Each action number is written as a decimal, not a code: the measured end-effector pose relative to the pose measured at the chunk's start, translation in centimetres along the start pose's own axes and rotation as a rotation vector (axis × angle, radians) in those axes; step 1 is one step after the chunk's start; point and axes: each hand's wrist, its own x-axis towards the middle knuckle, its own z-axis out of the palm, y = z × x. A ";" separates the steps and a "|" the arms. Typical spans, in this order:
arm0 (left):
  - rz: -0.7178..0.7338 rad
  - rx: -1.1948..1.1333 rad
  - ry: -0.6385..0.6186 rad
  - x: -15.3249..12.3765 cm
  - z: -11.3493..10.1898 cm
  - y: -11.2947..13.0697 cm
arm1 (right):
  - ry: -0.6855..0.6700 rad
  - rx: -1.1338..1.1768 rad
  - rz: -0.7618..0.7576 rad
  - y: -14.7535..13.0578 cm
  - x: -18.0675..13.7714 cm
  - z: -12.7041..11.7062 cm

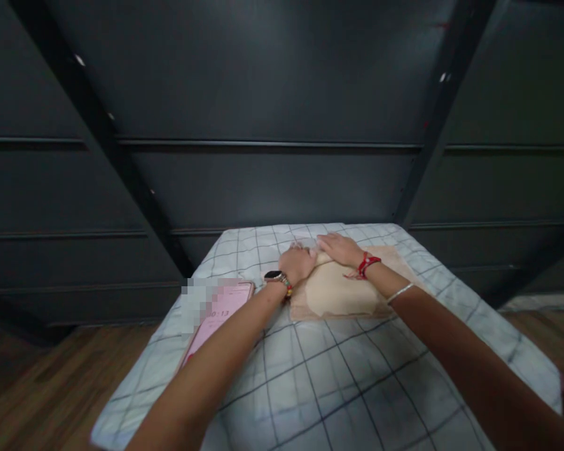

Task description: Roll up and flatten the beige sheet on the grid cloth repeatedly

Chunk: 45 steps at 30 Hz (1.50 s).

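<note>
Beige cloth (338, 291): flat on checked sheet (338, 388). Left hand (297, 263): curled at the cloth's 10 o'clock edge, grip unclear. Right hand (341, 248): spread flat at the cloth's 12 o'clock. Pink phone (219, 316): 9 o'clock of the cloth.

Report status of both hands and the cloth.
Left hand curled at far edge of beige cloth, grip unclear. Right hand flat on it, palm down. Cloth lies on checked sheet. Pink phone beside left forearm, apart from cloth.

Fabric piece (338, 291) on mattress (338, 388), phone (220, 310) to its left; wall (272, 181) behind
</note>
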 end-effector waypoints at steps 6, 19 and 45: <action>0.131 -0.016 0.169 -5.5 -0.3 2.7 | -0.015 -0.034 -0.142 -1.4 -5.9 -1.6; 0.342 -0.020 0.118 -8.1 -1.8 4.1 | -0.050 0.089 -0.032 -1.6 -17.1 -5.3; 0.271 -0.164 -0.142 3.2 -1.4 8.1 | -0.022 -0.032 0.046 3.4 -13.0 -1.0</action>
